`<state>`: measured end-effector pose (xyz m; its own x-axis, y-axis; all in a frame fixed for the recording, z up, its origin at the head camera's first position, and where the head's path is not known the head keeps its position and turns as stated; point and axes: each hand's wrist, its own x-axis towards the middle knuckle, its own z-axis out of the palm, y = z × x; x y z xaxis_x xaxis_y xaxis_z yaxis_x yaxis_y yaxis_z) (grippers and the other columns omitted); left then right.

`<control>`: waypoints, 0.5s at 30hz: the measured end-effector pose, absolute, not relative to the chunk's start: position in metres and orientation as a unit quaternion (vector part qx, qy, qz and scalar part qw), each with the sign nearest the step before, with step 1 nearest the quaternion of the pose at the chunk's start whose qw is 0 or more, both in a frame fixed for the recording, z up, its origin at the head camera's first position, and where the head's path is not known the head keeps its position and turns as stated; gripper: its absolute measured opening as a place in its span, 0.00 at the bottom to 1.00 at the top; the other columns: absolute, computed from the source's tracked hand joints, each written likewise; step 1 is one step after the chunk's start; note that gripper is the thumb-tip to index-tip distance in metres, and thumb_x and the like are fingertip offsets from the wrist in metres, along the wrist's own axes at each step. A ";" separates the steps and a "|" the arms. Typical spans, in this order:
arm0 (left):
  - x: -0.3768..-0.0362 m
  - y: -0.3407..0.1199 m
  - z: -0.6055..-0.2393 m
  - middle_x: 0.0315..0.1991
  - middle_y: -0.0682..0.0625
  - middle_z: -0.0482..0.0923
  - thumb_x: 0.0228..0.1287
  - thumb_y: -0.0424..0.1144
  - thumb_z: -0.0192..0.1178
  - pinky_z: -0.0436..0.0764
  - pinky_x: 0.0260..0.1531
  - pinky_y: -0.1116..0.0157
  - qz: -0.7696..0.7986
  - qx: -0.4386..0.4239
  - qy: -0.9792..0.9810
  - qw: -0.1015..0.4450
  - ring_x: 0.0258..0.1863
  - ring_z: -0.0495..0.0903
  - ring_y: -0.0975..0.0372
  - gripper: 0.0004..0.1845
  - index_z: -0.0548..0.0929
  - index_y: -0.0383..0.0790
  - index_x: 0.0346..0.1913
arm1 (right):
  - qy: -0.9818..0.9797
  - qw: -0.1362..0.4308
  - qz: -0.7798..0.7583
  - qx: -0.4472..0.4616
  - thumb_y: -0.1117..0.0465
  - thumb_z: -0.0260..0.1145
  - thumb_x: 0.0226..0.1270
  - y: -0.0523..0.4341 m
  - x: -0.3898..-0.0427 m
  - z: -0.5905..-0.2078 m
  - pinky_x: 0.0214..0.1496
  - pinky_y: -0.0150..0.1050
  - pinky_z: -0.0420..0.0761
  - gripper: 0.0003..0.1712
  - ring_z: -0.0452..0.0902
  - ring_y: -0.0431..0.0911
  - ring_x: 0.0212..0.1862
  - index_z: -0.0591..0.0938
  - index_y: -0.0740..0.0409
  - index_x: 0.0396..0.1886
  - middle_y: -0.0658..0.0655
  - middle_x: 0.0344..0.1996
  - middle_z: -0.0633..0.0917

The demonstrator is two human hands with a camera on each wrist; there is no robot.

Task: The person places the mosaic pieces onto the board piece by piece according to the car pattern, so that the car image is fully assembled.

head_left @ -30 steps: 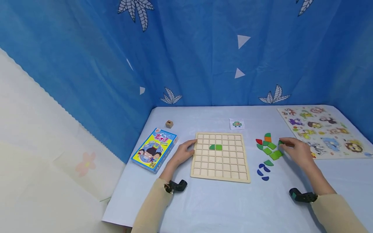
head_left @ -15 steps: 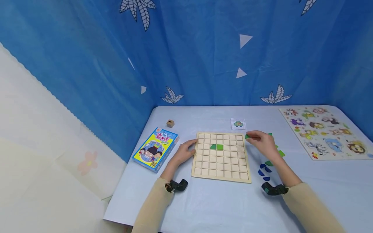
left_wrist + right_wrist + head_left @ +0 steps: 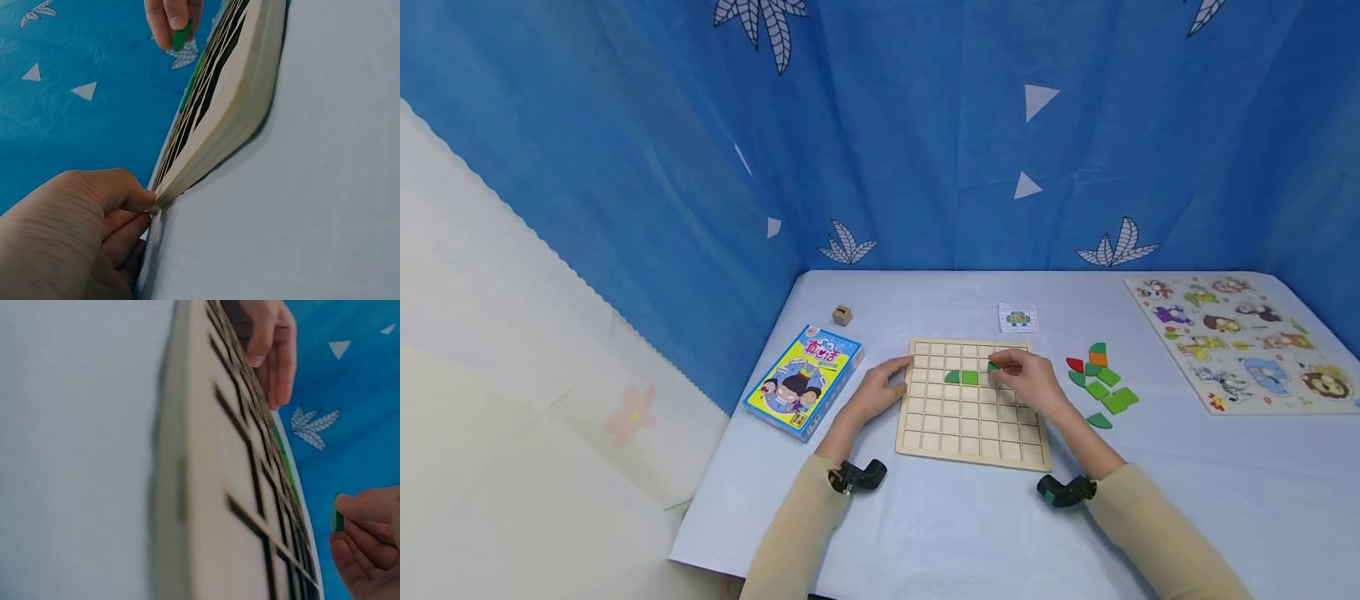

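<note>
A wooden grid board (image 3: pixel 970 457) lies on the table between the hands. In its upper part sit a dark green quarter-round tile (image 3: pixel 952 377) and a light green square tile (image 3: pixel 970 378), side by side. My left hand (image 3: pixel 880 388) rests at the board's left edge, its thumb and fingertips touching the rim. Over the right half of the grid, my right hand (image 3: pixel 1032 382) pinches a small dark green tile (image 3: pixel 338 512) between thumb and fingers. The right wrist view shows that tile held on edge, above the board's surface.
Right of the board lie loose green tiles (image 3: pixel 1097 389), a red tile (image 3: pixel 1075 365) and an orange tile (image 3: pixel 1098 359). A small pattern card (image 3: pixel 1018 317) is behind it. A boxed game (image 3: pixel 805 382) and wooden block (image 3: pixel 842 315) stand left; an animal puzzle (image 3: pixel 1247 346) lies far right.
My right hand has carried the dark green tile leftward from the loose pile to over the board. The blue tiles are now hidden behind the right forearm. My left hand has stayed at the rim.
</note>
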<state>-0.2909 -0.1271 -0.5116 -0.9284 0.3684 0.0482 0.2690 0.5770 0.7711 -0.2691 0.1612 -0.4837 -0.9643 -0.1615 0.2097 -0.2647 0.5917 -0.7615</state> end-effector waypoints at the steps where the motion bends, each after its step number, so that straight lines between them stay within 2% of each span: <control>1: -0.291 -0.127 -0.512 0.67 0.47 0.65 0.65 0.30 0.54 0.61 0.66 0.62 0.424 0.180 0.886 0.058 0.68 0.59 0.57 0.28 0.67 0.41 0.68 | -0.890 0.061 0.433 0.126 0.67 0.66 0.61 0.160 -0.269 -0.486 0.45 0.48 0.81 0.16 0.80 0.56 0.44 0.81 0.67 0.50 0.64 0.43 0.83; 5: -0.291 -0.127 -0.511 0.67 0.47 0.65 0.65 0.30 0.55 0.61 0.66 0.62 0.425 0.181 0.885 0.058 0.68 0.59 0.58 0.28 0.67 0.41 0.68 | -0.891 0.059 0.428 0.139 0.67 0.67 0.61 0.158 -0.270 -0.494 0.42 0.49 0.81 0.16 0.80 0.55 0.42 0.81 0.66 0.49 0.63 0.41 0.83; 10: -0.291 -0.128 -0.511 0.67 0.47 0.65 0.65 0.30 0.55 0.61 0.66 0.63 0.424 0.181 0.886 0.059 0.68 0.60 0.58 0.28 0.67 0.41 0.68 | -0.895 0.056 0.418 0.147 0.67 0.68 0.60 0.156 -0.271 -0.499 0.44 0.48 0.81 0.16 0.80 0.54 0.43 0.82 0.63 0.49 0.61 0.43 0.83; 15: -0.290 -0.128 -0.510 0.67 0.47 0.65 0.65 0.30 0.55 0.61 0.66 0.62 0.423 0.179 0.886 0.059 0.68 0.60 0.57 0.28 0.67 0.41 0.68 | -0.903 0.075 0.387 0.172 0.68 0.69 0.58 0.154 -0.271 -0.502 0.43 0.47 0.82 0.16 0.80 0.54 0.43 0.83 0.63 0.47 0.61 0.42 0.83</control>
<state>-0.2898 -0.1279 -0.5101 -0.9287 0.3679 0.0465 0.2673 0.5772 0.7716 -0.2707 0.1537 -0.5022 -0.9299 -0.2514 0.2686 -0.3679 0.6415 -0.6731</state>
